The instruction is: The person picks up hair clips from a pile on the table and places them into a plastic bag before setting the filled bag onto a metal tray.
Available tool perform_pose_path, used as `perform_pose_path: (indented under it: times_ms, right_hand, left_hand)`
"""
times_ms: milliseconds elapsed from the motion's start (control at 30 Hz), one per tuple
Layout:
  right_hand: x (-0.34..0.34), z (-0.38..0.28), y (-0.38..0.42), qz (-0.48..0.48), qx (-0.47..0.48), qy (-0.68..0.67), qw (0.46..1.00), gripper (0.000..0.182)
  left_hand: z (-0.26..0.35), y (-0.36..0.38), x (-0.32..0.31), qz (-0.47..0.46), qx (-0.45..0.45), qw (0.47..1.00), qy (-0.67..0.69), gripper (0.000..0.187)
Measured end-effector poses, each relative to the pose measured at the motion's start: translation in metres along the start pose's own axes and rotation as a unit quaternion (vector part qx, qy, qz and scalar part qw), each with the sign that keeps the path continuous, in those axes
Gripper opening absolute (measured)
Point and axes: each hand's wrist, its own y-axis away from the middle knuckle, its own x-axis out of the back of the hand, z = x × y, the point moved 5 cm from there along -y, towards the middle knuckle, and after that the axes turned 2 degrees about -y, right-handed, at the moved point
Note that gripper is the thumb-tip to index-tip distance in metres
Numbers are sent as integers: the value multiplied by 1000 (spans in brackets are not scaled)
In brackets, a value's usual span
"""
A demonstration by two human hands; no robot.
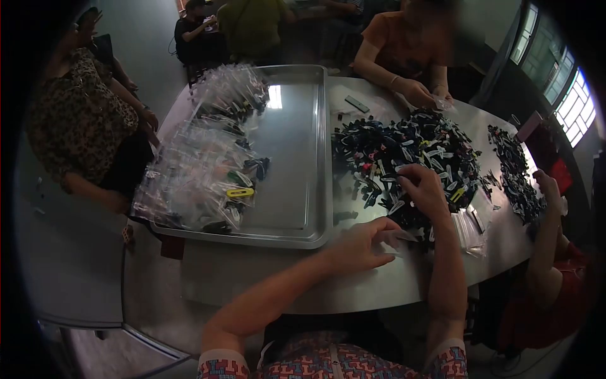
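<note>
My left hand [363, 247] is closed on a small clear plastic bag [396, 237], above the near side of the table. My right hand [424, 189] reaches over a large heap of snap hair clips [435, 142], mostly black with some white, pink and yellow ones. Its thumb and forefinger pinch what looks like a dark hair clip at the heap's near left part. Just right of my right forearm lies a stack of flat clear bags [468, 232].
A big metal tray [287, 208] stands left of the heap, its left half piled with filled clear bags [189, 170] and a yellow cutter-like tool [240, 192]. Co-workers sit across and to the right; another person stands left. A second clip pile [514, 170] lies far right.
</note>
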Motion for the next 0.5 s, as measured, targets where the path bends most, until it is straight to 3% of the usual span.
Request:
perform_pose_path:
  times_ms: [200, 267, 433, 500]
  right_hand:
    - [8, 12, -1, -21, -20, -106, 994, 24]
    - [27, -10, 4, 16, -16, -167, 986, 21]
    - [70, -87, 50, 41, -24, -135, 990, 17]
    - [71, -104, 65, 6, 6, -89, 996, 17]
  left_hand:
    - [2, -1, 8, 47, 3, 998, 50, 48]
    - [-18, -5, 7, 55, -13, 994, 97, 48]
    - [-25, -7, 7, 79, -21, 988, 132, 50]
    - [-25, -6, 8, 76, -15, 983, 169, 50]
